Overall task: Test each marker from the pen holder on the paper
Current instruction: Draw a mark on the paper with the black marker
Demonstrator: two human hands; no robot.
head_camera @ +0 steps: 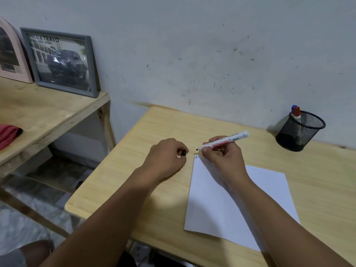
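Note:
My right hand [224, 154] grips a white marker [225, 141] with red lettering, uncapped, its black tip pointing left just above the top left corner of the white paper [269, 191]. Small red and blue marks sit at that corner. My left hand [166, 157] is closed around the marker's black cap [183, 152], a short way left of the tip. At the back right stands a black mesh pen holder [300, 131] with a blue-capped and a red-capped marker [296, 112] sticking out.
The light wooden desk [154, 132] meets a stained grey wall. To the left a raw wooden shelf [48, 112] carries a framed truck picture [61, 62], a pink frame [11, 54] and a red cloth [9, 134].

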